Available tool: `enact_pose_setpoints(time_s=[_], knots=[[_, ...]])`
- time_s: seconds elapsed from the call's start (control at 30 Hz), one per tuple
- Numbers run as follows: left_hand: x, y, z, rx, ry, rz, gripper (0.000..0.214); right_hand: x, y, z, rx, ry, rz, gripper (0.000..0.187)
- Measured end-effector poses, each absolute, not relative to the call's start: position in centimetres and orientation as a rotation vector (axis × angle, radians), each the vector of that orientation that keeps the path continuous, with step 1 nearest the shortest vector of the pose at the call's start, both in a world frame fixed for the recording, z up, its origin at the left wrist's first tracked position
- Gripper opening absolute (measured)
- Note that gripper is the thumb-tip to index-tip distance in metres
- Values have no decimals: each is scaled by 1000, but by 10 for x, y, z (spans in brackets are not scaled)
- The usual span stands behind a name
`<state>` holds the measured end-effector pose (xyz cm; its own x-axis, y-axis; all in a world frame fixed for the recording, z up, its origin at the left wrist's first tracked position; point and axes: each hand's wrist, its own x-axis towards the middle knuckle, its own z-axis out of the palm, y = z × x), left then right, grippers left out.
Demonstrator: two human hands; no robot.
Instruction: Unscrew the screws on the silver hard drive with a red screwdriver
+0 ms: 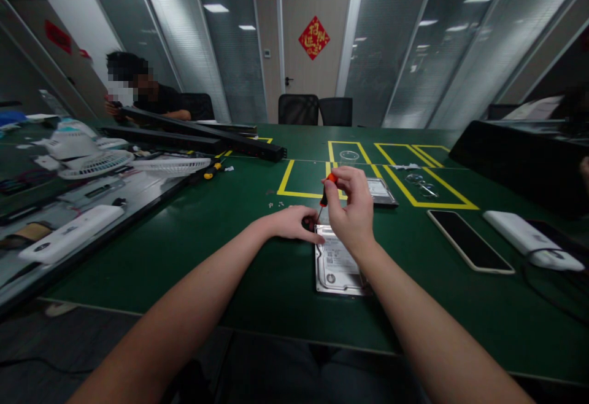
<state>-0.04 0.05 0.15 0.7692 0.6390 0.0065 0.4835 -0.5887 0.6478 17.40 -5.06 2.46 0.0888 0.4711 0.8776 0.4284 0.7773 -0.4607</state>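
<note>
Just below the middle of the frame, the right hand (353, 206) pinches a red-and-black screwdriver (324, 199) over a hard drive (338, 263); the left hand (291, 222), fingers bent apart, touches its edge

We're at head height, looking forward and down, bare left hand (294, 223) and bare right hand (353, 207) close below, pale wooden rectangular door (299, 73) far ahead.
</note>
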Motion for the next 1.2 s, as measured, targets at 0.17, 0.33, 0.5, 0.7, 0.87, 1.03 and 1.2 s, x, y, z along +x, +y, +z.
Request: enact_pose_setpoints(time_s=[0.17, 0.33, 0.5, 0.7, 0.87, 1.03, 1.2], knots=[[-1, 2, 0, 2329, 821, 307, 62, 174, -51, 26, -756, -1535, 21, 19], [-1, 1, 2, 2324, 821, 301, 64, 174, -52, 26, -762, -1542, 22, 20], [0, 0, 3, 2329, 827, 305, 64, 174, -53, 27, -778, -1547, 18, 20], [-1, 1, 2, 2310, 818, 312, 63, 174, -54, 28, -787, -1548, 13, 21], [0, 0, 2, 2311, 826, 311, 63, 173, -54, 28, -789, -1547, 9, 21], [0, -1, 3, 2306, 821, 311, 62, 174, -55, 30, -799, -1555, -15, 20], [-1, 0, 3, 2311, 812, 319, 60, 172, -57, 31, -807, -1557, -23, 21]])
